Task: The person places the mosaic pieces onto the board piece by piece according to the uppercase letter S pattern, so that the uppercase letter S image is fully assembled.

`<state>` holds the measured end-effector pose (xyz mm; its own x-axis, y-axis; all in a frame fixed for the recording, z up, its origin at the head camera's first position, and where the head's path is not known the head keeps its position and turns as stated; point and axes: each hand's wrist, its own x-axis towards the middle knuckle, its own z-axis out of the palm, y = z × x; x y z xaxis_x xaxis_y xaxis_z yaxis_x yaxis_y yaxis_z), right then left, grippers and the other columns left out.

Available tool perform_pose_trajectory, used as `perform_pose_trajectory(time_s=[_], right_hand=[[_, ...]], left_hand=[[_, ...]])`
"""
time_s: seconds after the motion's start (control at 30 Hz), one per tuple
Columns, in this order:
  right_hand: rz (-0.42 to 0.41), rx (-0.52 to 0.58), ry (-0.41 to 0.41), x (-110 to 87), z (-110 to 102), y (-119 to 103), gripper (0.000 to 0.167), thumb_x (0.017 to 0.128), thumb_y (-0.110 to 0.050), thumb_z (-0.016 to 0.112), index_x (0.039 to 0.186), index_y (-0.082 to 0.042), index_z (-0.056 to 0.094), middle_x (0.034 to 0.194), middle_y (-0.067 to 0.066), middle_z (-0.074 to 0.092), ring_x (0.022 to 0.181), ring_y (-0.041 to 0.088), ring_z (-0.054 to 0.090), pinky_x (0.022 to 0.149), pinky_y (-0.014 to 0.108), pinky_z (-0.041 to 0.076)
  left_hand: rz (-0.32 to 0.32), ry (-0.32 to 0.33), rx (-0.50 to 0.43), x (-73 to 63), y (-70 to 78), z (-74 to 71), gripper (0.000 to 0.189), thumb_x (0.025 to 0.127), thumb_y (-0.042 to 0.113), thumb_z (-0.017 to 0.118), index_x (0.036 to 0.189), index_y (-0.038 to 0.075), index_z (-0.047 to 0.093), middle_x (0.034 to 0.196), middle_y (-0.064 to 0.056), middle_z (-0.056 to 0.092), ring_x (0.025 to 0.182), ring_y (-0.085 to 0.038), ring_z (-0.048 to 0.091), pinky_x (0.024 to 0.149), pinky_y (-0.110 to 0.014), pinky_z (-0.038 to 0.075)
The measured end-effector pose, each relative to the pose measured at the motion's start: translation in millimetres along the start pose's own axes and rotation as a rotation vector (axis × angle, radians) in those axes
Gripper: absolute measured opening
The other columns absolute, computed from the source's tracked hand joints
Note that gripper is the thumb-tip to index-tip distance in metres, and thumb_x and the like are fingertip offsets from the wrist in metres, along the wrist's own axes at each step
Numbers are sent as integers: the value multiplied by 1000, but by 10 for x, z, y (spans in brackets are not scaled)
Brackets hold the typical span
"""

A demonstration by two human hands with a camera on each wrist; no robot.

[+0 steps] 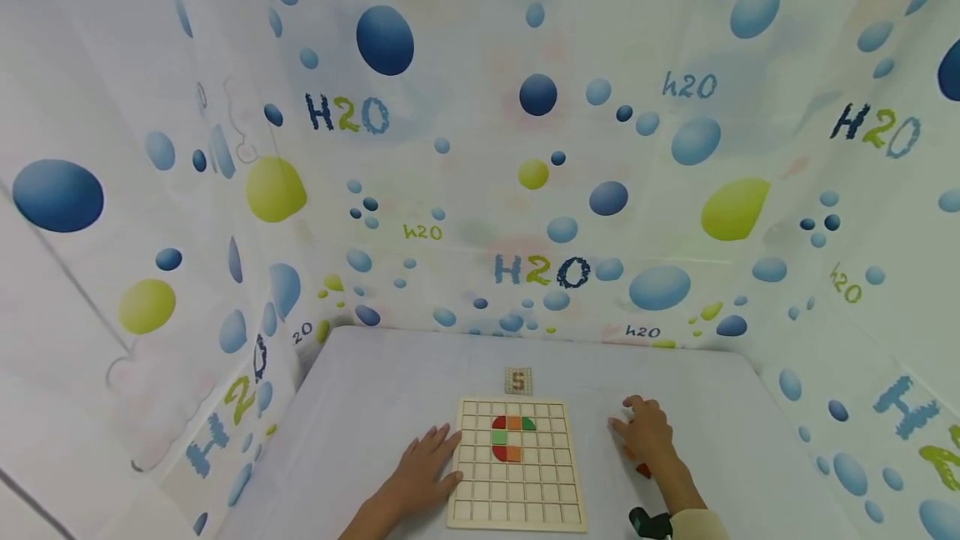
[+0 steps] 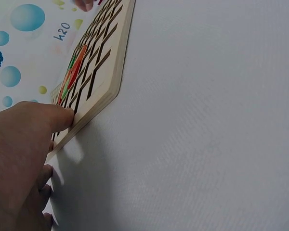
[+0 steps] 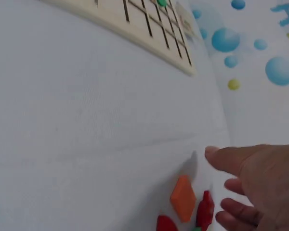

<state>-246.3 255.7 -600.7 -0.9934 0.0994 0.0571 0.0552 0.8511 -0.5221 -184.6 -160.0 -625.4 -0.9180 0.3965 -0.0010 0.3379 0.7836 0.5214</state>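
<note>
A pale wooden grid board lies on the table, with red, orange and green tiles set in several of its upper squares. My left hand rests at the board's left edge; in the left wrist view its thumb touches the rim. On the other side, my right hand hovers with loosely bent fingers and holds nothing. Below it lie loose pieces, among them an orange square tile and red pieces, partly hidden by the hand in the head view.
A small card with an "S"-like figure lies just beyond the board. A dark green object is by the right wrist. White curtains printed with blue and green drops surround the white-covered table.
</note>
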Motion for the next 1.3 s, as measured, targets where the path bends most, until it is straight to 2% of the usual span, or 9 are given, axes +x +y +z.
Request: perform_pose_trajectory(time_s=[0.13,0.23,0.33,0.47,0.67,0.83,0.97,1.17,1.3], right_hand=[[47,-55,-13,24,9,119,38,94,-20,77,116,7,62,110,33,59,99,47,60,82,63,54],[11,-35,-4,40,44,176,27,96,-13,74,111,6,63,107,32,60,97,46,61,78,60,55],[-40,27,-1,46,76,199,20,96,-6,73,109,7,65,104,27,61,95,42,61,80,56,55],[-78,87,-19,32,83,198,23,92,-3,76,111,7,66,105,25,62,98,39,62,86,56,55],[-53,-39,4,7,66,226,26,91,-12,80,108,3,67,103,25,63,94,39,65,79,62,55],[-92,-22,4,22,85,264,17,98,-11,71,105,4,70,96,19,64,86,33,66,77,57,57],[-106,27,33,21,86,248,19,103,-10,63,104,6,73,93,15,70,88,31,68,83,54,58],[-60,137,9,-9,113,147,16,103,-8,63,103,4,74,88,9,72,78,21,65,70,38,56],[-120,102,23,-39,189,73,10,98,-5,70,104,3,74,92,10,71,84,23,65,76,42,57]], left_hand=[[-15,-14,-9,4,10,-13,68,103,41,64,159,6,46,166,-24,38,154,-51,32,120,-76,23],[-16,-17,3,12,2,-8,68,103,40,64,159,6,46,166,-23,39,154,-49,33,121,-74,24],[-9,-16,15,17,-10,2,67,103,41,64,158,7,46,166,-23,39,154,-49,34,121,-74,26],[-2,-13,-4,5,9,-12,67,103,39,65,158,5,47,165,-24,40,153,-51,34,120,-75,25],[10,2,-12,-1,3,-5,66,103,38,64,157,4,47,164,-26,40,152,-52,34,119,-77,25],[9,6,-10,-4,-3,-10,66,103,39,64,157,5,47,165,-26,40,152,-52,34,118,-77,25],[22,19,-12,-4,-11,-4,66,103,40,63,157,5,47,164,-27,40,152,-54,34,118,-78,25],[21,18,9,14,-28,16,67,103,42,62,158,6,47,164,-26,40,151,-53,35,117,-78,26],[-8,-8,1,17,1,-13,67,103,39,64,158,6,47,165,-24,40,153,-51,34,120,-75,24]])
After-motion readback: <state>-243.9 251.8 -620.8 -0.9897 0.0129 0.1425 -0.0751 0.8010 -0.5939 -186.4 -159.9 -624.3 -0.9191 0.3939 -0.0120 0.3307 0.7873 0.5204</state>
